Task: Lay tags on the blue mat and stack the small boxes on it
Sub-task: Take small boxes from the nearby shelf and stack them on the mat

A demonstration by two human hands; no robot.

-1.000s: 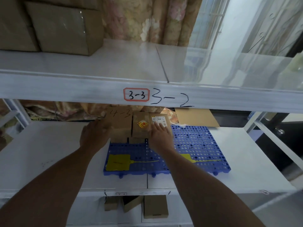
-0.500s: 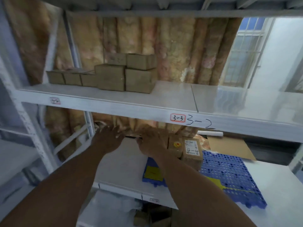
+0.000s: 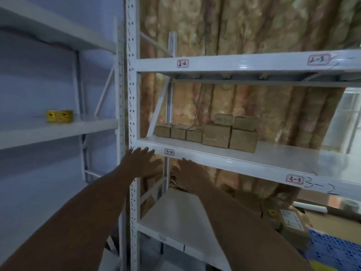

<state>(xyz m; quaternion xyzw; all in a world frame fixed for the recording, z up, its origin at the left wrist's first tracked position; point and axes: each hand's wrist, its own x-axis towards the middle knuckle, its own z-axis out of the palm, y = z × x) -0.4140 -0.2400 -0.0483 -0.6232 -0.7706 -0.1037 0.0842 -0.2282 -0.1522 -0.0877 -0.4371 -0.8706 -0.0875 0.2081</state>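
white shelf before a curtain: small boxes run in a row along it, up and right of the right hand, which is nearer than the left hand; both straight-fingered, empty.

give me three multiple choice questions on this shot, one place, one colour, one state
1. Where is the tape roll? A on the left rack's shelf B on the floor C on a chair
2. What colour is the mat? A red B blue C green
3. How are the left hand and right hand? A clenched fists B holding tools C open, empty
1 A: it sits on that shelf. 2 B: blue shows bottom right. 3 C: both spread, nothing held.
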